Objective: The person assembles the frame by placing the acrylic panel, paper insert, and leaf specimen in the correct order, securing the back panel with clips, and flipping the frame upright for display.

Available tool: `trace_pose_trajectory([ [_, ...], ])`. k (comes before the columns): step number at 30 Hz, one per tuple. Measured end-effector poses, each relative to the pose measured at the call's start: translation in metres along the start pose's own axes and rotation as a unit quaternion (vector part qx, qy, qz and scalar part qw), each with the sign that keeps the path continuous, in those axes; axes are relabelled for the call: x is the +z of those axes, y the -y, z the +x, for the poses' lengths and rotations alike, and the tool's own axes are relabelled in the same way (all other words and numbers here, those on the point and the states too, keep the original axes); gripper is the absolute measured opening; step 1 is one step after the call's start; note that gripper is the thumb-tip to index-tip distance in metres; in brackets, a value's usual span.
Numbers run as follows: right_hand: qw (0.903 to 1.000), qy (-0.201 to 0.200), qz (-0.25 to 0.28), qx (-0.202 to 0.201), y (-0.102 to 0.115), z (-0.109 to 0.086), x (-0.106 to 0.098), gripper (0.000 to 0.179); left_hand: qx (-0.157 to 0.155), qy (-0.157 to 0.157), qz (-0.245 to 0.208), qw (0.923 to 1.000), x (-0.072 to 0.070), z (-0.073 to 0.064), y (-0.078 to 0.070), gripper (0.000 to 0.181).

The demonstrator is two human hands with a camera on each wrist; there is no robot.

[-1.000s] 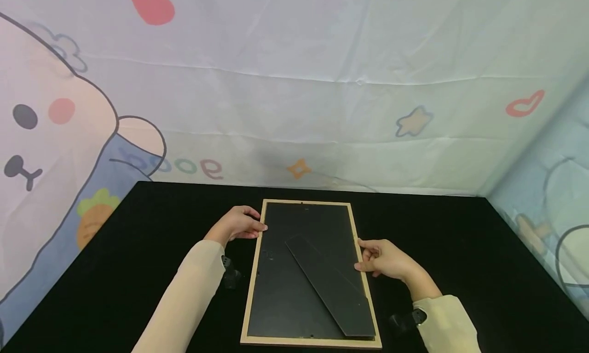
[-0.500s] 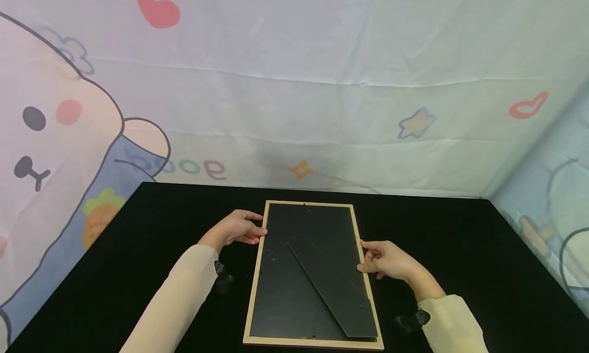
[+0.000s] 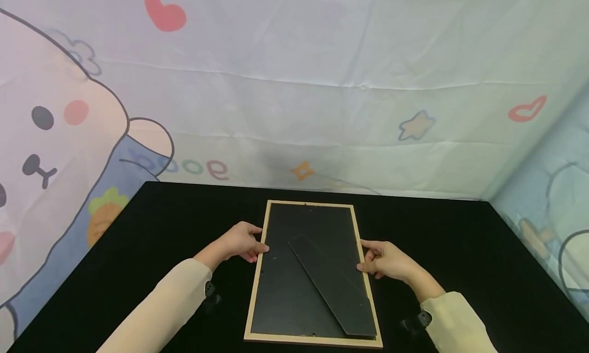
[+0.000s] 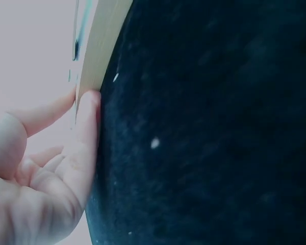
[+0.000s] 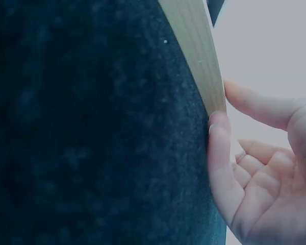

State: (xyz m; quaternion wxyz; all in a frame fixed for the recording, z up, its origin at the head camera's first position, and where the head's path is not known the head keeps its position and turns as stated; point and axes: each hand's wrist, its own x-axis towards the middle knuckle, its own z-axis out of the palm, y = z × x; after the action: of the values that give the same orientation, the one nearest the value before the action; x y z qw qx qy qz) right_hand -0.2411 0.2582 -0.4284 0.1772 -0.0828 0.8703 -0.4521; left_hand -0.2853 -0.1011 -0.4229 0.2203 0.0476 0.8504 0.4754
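Note:
A picture frame [image 3: 317, 271] with a light wooden border lies back side up on the black table, its black backing board showing. A dark stand leg [image 3: 333, 286] slants across that backing toward the lower right corner. On the left border, my left hand [image 3: 239, 242] pinches the wood, thumb on top and fingers at the outer side. My right hand [image 3: 386, 261] pinches the right border a little lower, thumb on the upper face. Both wrist views show the wooden edge [image 4: 99, 51] between thumb and fingertips, close to the black cloth [image 5: 92, 127].
The black-covered table [image 3: 460, 251] extends around the frame on both sides. Behind it hangs a pale printed curtain [image 3: 276, 113] with a cartoon bear, hearts and stars. Another printed curtain [image 3: 547, 189] closes off the right side.
My left hand has slid down along the left border toward me. The right hand keeps its place on the right border, and the frame lies nearly where it was.

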Motion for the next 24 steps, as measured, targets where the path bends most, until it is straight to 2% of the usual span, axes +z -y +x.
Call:
trace_pose_trajectory([
  [5, 1.0000, -0.001, 0.003, -0.002, -0.001, 0.000, 0.001, 0.076, 0.034, -0.015, 0.012, 0.9992, 0.004, -0.006, 0.005, 0.058],
  [13, 0.9993, 0.016, 0.029, -0.018, -0.002, -0.011, 0.007, 0.079, 0.051, -0.022, 0.010, 0.9984, 0.009, -0.020, 0.011, 0.057],
  [18, 0.9982, 0.030, 0.049, -0.020, -0.001, -0.027, 0.017, 0.081, 0.070, -0.017, 0.018, 0.9972, 0.013, -0.038, 0.016, 0.056],
  [24, 0.9976, 0.037, 0.057, -0.014, 0.003, -0.047, 0.028, 0.082, 0.080, -0.010, 0.003, 0.9967, 0.019, -0.062, 0.021, 0.059],
])
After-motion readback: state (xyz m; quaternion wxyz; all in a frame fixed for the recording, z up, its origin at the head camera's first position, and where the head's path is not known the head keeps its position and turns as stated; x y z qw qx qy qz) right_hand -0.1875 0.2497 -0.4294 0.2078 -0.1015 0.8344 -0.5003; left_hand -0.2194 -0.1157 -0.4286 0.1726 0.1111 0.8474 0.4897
